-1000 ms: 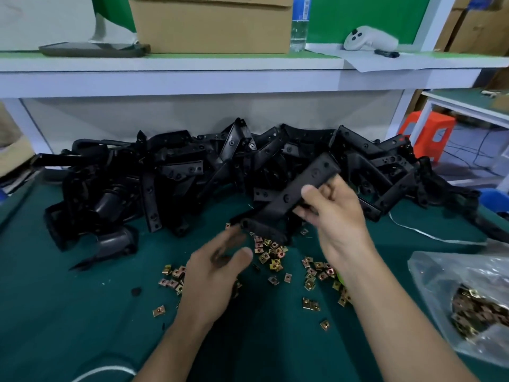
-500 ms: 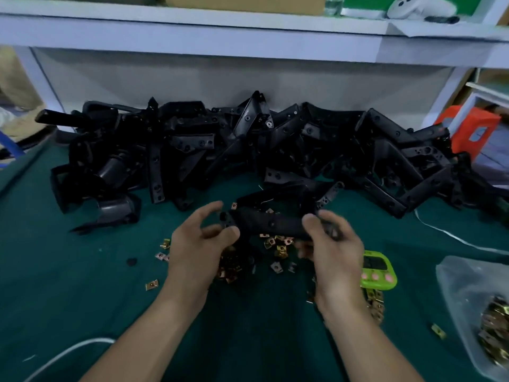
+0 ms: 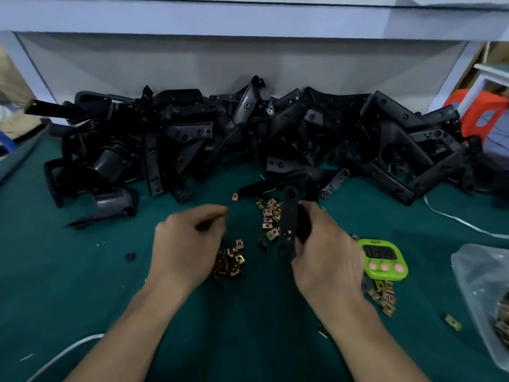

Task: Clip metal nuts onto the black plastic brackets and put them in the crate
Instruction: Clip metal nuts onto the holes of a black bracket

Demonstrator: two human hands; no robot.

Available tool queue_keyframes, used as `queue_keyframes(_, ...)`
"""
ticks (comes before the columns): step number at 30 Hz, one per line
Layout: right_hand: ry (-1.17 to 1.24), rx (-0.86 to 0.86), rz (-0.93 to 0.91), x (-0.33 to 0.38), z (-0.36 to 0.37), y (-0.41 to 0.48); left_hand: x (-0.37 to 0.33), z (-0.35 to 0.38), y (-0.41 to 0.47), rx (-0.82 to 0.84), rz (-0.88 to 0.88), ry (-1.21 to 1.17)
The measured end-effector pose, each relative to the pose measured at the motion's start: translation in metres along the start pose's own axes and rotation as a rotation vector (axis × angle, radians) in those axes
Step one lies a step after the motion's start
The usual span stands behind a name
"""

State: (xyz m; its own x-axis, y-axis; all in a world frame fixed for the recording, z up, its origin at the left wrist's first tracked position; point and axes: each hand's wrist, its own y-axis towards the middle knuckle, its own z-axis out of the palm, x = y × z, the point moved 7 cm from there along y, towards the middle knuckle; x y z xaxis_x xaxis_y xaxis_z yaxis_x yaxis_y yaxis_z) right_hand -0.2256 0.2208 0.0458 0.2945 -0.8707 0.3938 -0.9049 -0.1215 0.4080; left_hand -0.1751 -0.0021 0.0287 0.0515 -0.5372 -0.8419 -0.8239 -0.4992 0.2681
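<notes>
Beneath everything, a green mat (image 3: 68,285) over the whole table. Along the far side, a heap of black brackets (image 3: 192,133), tangled from left to right against a pale back panel (image 3: 248,59). At the right edge, a clear plastic bag (image 3: 473,271), partly out of view, with brassy nuts inside.

In the near middle, the right hand (image 3: 327,252), fingers and thumb curled round a single black bracket (image 3: 289,224). Long axis of that piece running near to far, its far tip with a round hole pointing at the heap.

Just left of it, and apart from the bracket, the left hand (image 3: 187,244). Fingers bent, thumb and forefinger tips close together. Too blurred to tell whether pinching anything.

Just right of the right hand, a green timer (image 3: 382,257), flat on the mat.

Scattered between and under the hands, loose metal nuts (image 3: 270,216). More by the right wrist, and one alone further right.
</notes>
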Motion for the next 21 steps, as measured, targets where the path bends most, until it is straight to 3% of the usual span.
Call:
queue_keyframes(2, -0.031, 0.049, 0.061, -0.009, 0.006, 0.001, 0.005, 0.007, 0.002, 0.146, -0.009, 0.225)
queue_keyframes(5, -0.053, 0.095, 0.088, -0.012, 0.012, 0.003, 0.006, 0.017, 0.001, 0.358, 0.018, 0.213)
queue_keyframes(8, -0.090, 0.110, 0.064, -0.010, 0.015, 0.003, 0.005, 0.017, 0.002, 0.421, 0.039, 0.211)
queue_keyframes(16, -0.094, 0.127, 0.056, -0.008, 0.015, 0.002, -0.005, 0.020, -0.006, 0.325, 0.074, 0.204)
queue_keyframes(21, -0.100, 0.129, 0.041, -0.006, 0.013, 0.001, -0.014, 0.017, -0.011, 0.147, 0.082, 0.164)
